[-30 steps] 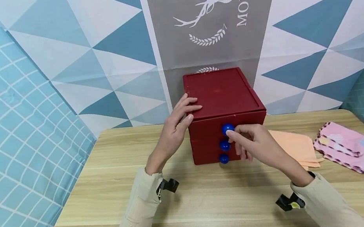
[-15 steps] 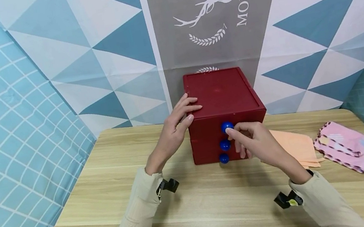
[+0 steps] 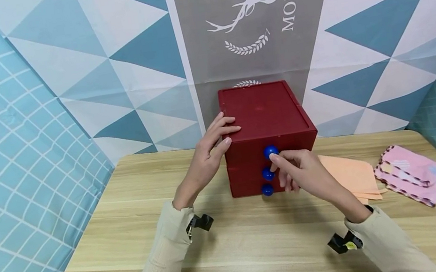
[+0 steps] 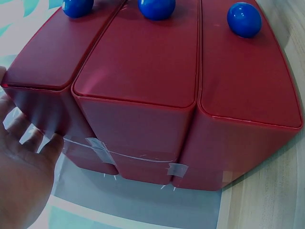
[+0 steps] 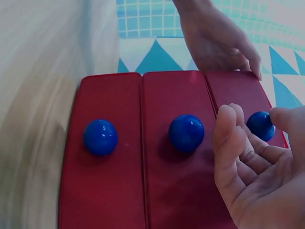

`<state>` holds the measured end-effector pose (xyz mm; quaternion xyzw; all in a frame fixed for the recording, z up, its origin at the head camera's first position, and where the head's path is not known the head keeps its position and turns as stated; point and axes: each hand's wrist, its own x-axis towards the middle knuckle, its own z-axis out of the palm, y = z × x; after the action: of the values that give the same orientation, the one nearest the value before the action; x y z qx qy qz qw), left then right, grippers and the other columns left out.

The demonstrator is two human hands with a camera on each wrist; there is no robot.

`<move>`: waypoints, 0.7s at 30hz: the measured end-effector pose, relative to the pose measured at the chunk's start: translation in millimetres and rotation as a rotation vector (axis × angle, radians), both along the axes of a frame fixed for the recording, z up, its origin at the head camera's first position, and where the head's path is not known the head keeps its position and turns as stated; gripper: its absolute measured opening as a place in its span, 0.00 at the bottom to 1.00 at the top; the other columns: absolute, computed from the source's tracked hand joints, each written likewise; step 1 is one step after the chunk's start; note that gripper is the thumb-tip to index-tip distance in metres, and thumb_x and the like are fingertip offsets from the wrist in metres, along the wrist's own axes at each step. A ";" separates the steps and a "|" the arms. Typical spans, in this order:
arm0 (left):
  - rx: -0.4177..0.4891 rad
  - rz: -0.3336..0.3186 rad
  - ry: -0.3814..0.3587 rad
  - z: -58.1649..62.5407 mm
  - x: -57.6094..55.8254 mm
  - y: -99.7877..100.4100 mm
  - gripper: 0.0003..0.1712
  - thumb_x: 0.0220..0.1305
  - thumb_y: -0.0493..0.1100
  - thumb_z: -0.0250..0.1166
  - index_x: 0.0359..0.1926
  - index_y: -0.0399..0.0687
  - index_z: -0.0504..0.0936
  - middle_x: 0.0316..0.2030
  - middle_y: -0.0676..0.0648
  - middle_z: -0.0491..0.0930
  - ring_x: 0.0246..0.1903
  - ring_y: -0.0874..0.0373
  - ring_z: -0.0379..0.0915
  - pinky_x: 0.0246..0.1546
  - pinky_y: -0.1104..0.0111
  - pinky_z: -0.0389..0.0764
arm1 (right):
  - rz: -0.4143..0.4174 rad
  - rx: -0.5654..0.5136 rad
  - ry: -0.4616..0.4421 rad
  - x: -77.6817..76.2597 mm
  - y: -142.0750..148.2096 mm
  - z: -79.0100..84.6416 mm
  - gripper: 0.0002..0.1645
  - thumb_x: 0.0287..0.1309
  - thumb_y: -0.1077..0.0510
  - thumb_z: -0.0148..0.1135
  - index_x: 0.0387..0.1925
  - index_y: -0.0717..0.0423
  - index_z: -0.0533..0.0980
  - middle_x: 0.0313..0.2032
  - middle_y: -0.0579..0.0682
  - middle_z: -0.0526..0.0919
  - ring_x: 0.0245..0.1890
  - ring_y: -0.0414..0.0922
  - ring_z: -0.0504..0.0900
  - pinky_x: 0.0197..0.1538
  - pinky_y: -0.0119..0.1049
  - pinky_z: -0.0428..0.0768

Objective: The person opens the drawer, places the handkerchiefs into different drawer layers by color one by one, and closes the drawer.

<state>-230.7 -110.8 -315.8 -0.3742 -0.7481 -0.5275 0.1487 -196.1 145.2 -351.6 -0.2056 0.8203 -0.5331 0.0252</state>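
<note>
A dark red three-drawer box (image 3: pixel 259 113) stands near the back of the wooden table, with one round blue knob on each drawer front. My left hand (image 3: pixel 204 157) lies along the box's upper left edge, fingers extended over the top; in the left wrist view its fingertips rest at the side of the top drawer (image 4: pixel 38 71). At the front, my right hand (image 3: pixel 305 172) has its thumb and a finger at either side of the top knob (image 5: pixel 260 126), pinching it, while its other fingers curl near the middle knob (image 5: pixel 186 133). The bottom knob (image 5: pixel 100 137) is untouched.
An orange cloth (image 3: pixel 354 176) lies to the right of the box, partly behind the right hand. Beyond it is a folded pink cloth (image 3: pixel 414 176) with a striped edge. Patterned wall cloth (image 3: pixel 140 48) hangs right behind the box.
The top drawer, slightly ajar a second ago with a thin gap under the box's top, now sits flush. My right hand has moved slightly inward with the knob; the left hand stays put.
</note>
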 end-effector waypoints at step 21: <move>0.011 -0.008 0.024 -1.6 -2.4 -0.7 0.18 0.72 0.33 0.51 0.58 0.31 0.78 0.66 0.34 0.67 0.76 0.41 0.44 0.73 0.53 0.55 | 0.165 -0.275 -0.497 -12.8 -7.6 -57.7 0.46 0.73 0.33 0.40 0.53 0.76 0.73 0.20 0.49 0.79 0.17 0.41 0.79 0.20 0.31 0.78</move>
<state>-233.1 -111.5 -317.4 -0.3825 -0.7421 -0.5275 0.1576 -208.8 137.6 -409.4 -0.1363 0.6895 -0.6694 0.2405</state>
